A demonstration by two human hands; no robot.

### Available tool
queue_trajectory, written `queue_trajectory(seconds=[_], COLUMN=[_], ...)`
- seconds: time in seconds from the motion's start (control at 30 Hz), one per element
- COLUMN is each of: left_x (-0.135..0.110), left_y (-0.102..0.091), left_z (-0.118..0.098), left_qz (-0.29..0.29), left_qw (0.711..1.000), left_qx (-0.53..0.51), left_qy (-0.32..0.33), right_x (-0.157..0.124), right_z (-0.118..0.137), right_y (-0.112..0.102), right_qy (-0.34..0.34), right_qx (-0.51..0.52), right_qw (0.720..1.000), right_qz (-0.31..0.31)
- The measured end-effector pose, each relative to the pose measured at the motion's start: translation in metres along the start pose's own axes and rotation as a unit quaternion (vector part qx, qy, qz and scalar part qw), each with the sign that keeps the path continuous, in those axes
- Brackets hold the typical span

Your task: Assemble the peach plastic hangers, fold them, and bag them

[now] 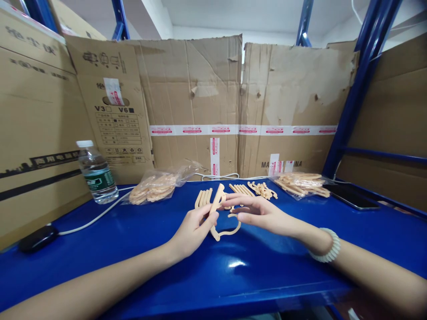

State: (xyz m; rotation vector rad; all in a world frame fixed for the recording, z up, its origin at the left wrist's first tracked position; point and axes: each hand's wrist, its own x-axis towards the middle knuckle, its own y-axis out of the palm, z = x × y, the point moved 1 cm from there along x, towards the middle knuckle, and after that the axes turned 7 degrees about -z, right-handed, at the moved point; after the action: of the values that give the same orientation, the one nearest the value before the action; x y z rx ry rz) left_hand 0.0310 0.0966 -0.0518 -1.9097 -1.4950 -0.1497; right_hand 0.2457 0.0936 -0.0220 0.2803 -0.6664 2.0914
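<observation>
My left hand (195, 229) is closed around a beige plastic piece (216, 204), a flat stick with a curved hook-like loop at its lower end, held tilted above the blue shelf (233, 271). My right hand (258, 212), with a white bead bracelet on the wrist, reaches in from the right with fingers pinched at the same piece near its curved part. Just behind the hands lie a row of beige sticks (202, 198) and a small heap of beige hooks (263, 190).
A clear bag of beige parts (155, 186) lies at the back left, another bag (302, 183) at the back right. A water bottle (96, 173) stands left, a black mouse (37, 238) with white cable at far left, a phone (352, 196) right. Cardboard boxes wall the back.
</observation>
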Motion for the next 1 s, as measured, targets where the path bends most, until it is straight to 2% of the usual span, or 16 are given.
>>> queue_trajectory(seconds=[0.1,0.3,0.37,0.5,0.57,0.8,0.9,1.0], left_x=[0.0,0.001,0.001,0.0,0.0,0.0,0.001,0.001], left_y=[0.0,0.0,0.0,0.001,0.001,0.002,0.002,0.0], left_z=[0.0,-0.002,-0.002,-0.001,-0.001,0.003,0.005,0.004], left_qz=[0.005,-0.004,0.0,0.019,0.025,-0.003,-0.008,-0.017], left_qw=[1.0,1.0,1.0,1.0,1.0,0.998,0.998,0.998], left_qx=[0.018,0.011,0.003,0.011,0.005,-0.035,-0.01,0.051], left_qy=[0.002,-0.005,-0.016,-0.02,-0.019,-0.057,-0.055,-0.021], right_x=[0.003,0.007,0.006,0.004,0.005,0.007,0.007,0.008], right_z=[-0.003,-0.009,-0.009,-0.012,-0.014,-0.013,-0.016,-0.022], right_y=[-0.003,-0.009,-0.009,-0.007,-0.007,-0.009,-0.006,-0.002], right_qy=[0.017,0.048,0.051,0.068,0.073,0.087,0.108,0.107], right_qx=[0.035,0.043,0.054,0.08,0.08,0.065,0.053,0.039], right_qw=[0.999,0.993,0.993,0.994,0.994,0.991,0.988,0.985], right_qz=[-0.021,-0.097,-0.09,-0.02,-0.011,-0.085,-0.099,-0.131])
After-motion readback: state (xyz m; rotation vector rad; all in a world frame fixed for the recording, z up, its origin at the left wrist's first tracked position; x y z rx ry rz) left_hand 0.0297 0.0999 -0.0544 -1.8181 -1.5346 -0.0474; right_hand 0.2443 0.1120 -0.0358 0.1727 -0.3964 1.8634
